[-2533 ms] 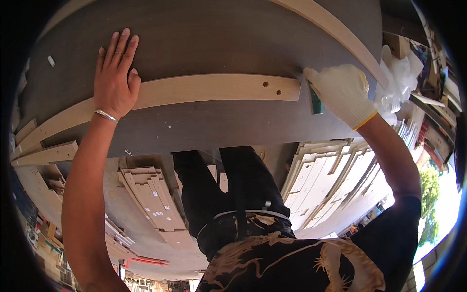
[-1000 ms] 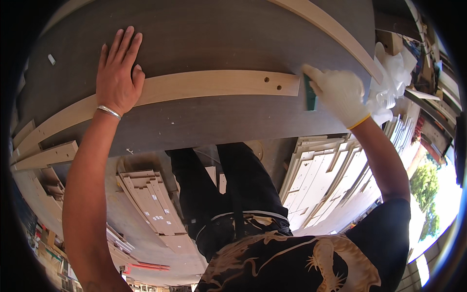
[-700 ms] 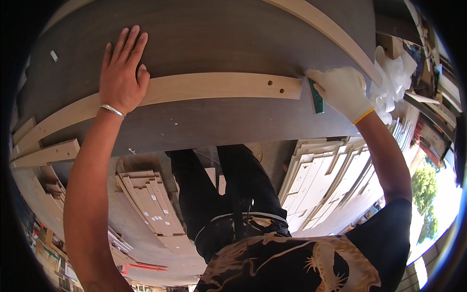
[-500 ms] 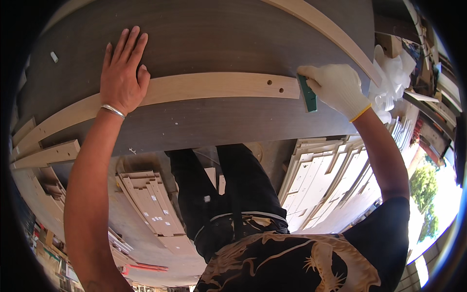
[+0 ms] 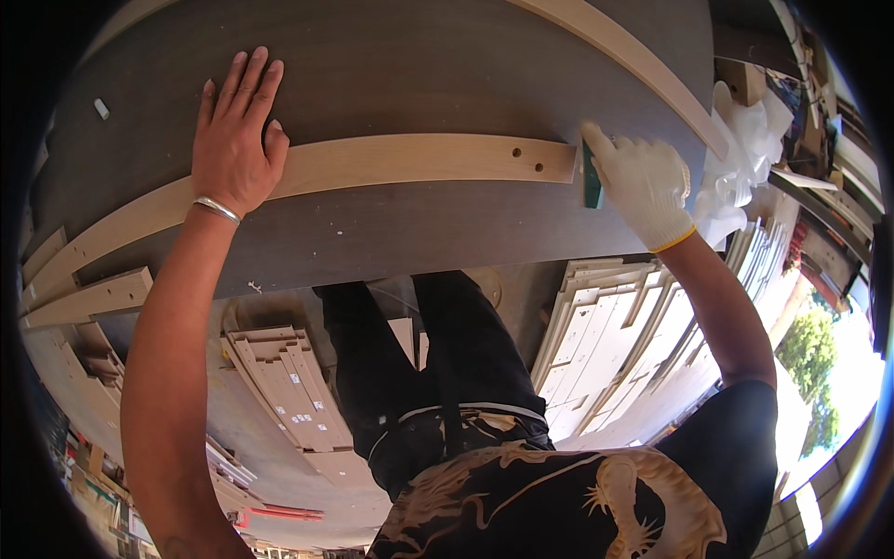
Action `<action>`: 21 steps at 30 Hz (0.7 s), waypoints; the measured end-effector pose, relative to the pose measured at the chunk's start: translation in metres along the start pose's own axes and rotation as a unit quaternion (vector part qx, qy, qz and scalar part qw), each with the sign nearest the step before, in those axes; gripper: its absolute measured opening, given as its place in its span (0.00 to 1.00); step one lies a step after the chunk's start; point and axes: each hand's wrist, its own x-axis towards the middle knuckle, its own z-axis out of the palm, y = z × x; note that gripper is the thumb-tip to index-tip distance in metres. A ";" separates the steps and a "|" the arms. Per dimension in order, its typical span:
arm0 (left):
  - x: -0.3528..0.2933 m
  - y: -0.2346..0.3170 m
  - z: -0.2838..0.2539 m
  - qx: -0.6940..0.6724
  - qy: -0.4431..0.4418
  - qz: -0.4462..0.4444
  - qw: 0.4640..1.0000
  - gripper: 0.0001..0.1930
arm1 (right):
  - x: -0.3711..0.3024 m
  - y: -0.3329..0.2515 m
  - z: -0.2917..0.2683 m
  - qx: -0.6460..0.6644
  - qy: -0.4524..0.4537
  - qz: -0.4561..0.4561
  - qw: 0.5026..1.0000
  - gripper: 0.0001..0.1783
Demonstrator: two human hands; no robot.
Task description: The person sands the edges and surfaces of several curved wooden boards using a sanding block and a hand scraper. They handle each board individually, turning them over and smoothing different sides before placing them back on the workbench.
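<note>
My bare left hand [image 5: 239, 149] lies flat with its fingers stretched out, pressing across the left part of a pale wooden strip [image 5: 410, 160] and onto the dark tabletop [image 5: 419, 228]. Two round holes show near the strip's right end. Just beyond that end, my right hand [image 5: 644, 186], in a white knit glove, grips a thin green block [image 5: 592, 183] that looks like a sanding block. It stands on edge close to the strip's end face; whether they touch I cannot tell. The gloved fingers hide part of the block.
Another pale strip [image 5: 643, 70] curves across the far right of the tabletop. Shorter wooden pieces [image 5: 98, 298] lie at the left edge, near a small white piece [image 5: 101, 109]. Below stand stacked boards [image 5: 289, 387] on the left and more boards [image 5: 596, 345] on the right.
My right hand has shifted slightly right, and the green block has turned more upright, with less of its face showing. My left hand stays in place on the strip.
</note>
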 end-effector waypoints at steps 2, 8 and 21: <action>0.001 0.000 0.000 0.005 -0.007 -0.005 1.000 0.36 | -0.006 0.001 -0.002 -0.034 -0.040 0.007 0.999 0.21; 0.001 0.001 0.000 0.000 -0.008 -0.007 1.000 0.36 | -0.005 -0.006 -0.005 0.026 0.034 -0.010 0.999 0.20; 0.001 0.001 -0.007 0.009 -0.036 -0.001 0.999 0.36 | -0.087 -0.066 0.023 0.658 0.030 0.384 0.647 0.34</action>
